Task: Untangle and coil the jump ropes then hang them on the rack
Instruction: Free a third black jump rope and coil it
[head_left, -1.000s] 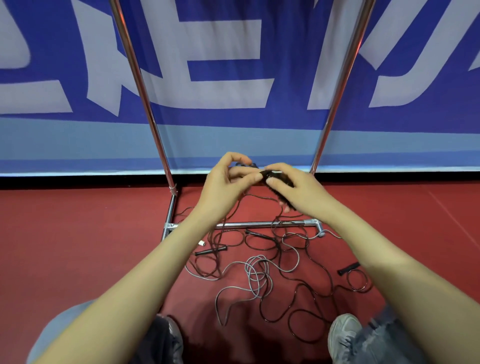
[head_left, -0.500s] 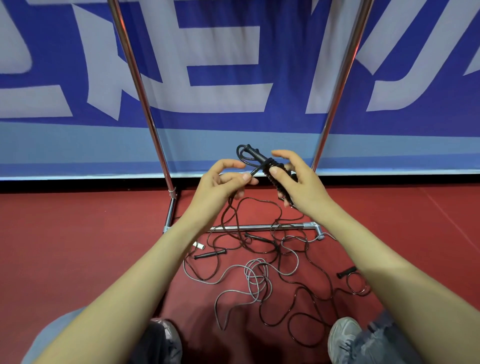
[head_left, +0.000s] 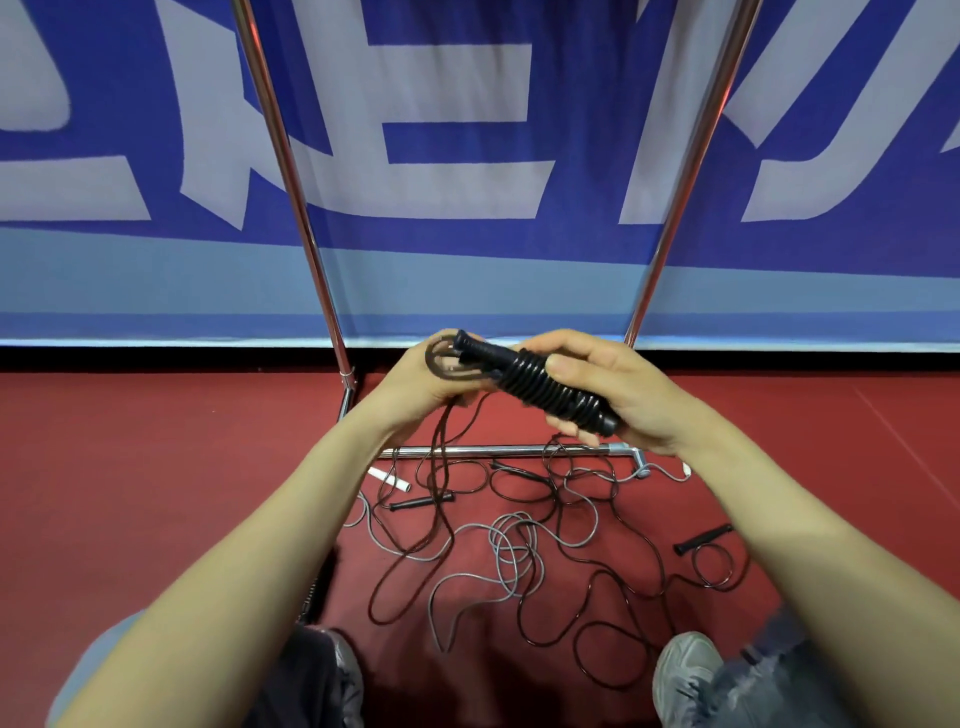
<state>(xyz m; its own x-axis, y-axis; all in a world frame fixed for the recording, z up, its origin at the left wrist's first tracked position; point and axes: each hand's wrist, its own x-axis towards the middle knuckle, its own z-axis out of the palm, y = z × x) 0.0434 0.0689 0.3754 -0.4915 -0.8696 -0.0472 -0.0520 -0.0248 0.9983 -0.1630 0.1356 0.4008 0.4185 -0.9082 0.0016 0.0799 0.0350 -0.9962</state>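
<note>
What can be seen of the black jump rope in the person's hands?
The black jump rope looks like rubber or plastic. Its cord is wound tightly round the handles. This bundle tilts, upper end toward the left. The right hand grips its lower part; the left hand holds a loop of cord. The rest hangs to the red floor.

The gap between the left pole and right pole is open above the left hand and right hand, which hold a bundle across its foot. The banner closes it behind. The base bar crosses low, and tangled ropes cover the floor back to the shoes. Outside both poles the floor offers free passage.
</note>
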